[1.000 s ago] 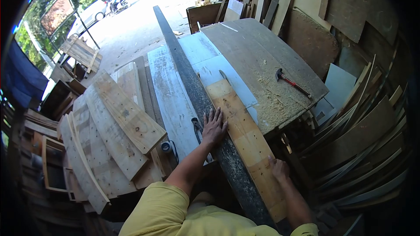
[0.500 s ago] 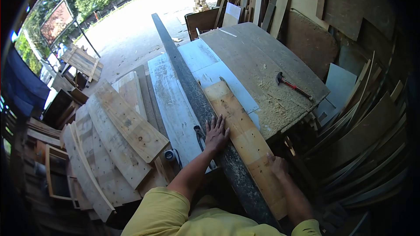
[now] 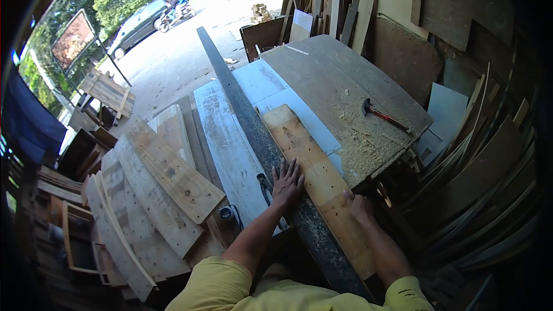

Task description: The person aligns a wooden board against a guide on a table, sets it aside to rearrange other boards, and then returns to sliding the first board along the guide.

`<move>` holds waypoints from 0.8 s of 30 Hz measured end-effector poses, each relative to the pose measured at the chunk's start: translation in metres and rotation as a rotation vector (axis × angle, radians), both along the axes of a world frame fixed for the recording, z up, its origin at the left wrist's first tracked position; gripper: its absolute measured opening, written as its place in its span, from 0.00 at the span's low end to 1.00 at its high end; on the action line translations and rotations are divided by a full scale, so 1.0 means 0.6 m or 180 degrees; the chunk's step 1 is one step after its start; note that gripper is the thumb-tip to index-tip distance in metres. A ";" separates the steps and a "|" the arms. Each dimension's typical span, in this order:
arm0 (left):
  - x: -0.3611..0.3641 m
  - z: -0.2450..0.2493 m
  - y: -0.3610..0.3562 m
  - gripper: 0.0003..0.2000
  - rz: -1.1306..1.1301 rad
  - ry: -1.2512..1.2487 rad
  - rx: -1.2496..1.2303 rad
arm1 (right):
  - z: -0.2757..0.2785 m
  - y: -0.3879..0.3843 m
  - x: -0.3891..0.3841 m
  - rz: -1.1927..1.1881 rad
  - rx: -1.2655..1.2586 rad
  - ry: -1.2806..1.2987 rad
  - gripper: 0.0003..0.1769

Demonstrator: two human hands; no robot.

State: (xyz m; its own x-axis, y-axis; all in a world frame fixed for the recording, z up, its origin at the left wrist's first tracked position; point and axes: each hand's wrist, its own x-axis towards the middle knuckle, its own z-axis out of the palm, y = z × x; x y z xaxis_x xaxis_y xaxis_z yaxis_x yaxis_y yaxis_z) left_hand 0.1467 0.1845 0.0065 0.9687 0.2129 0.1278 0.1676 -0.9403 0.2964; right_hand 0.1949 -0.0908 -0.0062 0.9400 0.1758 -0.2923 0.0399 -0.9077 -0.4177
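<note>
My left hand [image 3: 286,184] lies flat, fingers spread, on a long dark rail [image 3: 253,124] that runs up the middle of the saw table. My right hand [image 3: 359,207] presses on the right edge of a light plywood board [image 3: 314,170] lying against the rail's right side. The board's far end reaches the white table top [image 3: 227,132]. Black pliers [image 3: 265,187] lie just left of my left hand.
A red-handled hammer [image 3: 381,115] lies in sawdust on the brown table [image 3: 340,80] at the right. Stacked pallet planks [image 3: 158,184] fill the left. Leaning boards and sheets [image 3: 478,155] crowd the right and back. Beyond is a sunlit road with a car and motorbikes.
The plywood board has slid forward along the rail, and my right hand has moved up with it. My left hand stays on the rail.
</note>
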 end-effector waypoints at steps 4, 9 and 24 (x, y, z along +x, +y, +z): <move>-0.004 0.011 0.000 0.28 -0.0084 0.0052 0.0043 | 0.009 0.021 0.015 0.0015 -0.0064 0.0011 0.45; 0.000 0.002 -0.004 0.27 0.0055 0.0096 -0.0063 | 0.018 0.006 0.025 0.0048 0.0177 0.0381 0.45; 0.000 -0.004 -0.004 0.27 0.0033 0.0018 0.0058 | -0.025 -0.310 -0.219 -0.0413 0.0363 0.0311 0.27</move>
State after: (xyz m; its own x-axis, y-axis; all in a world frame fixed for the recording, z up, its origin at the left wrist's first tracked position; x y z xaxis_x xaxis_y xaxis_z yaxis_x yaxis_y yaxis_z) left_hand 0.1469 0.1823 0.0042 0.9672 0.2206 0.1263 0.1789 -0.9437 0.2782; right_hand 0.0633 -0.2766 -0.0211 0.9251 0.0921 -0.3684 -0.1202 -0.8492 -0.5143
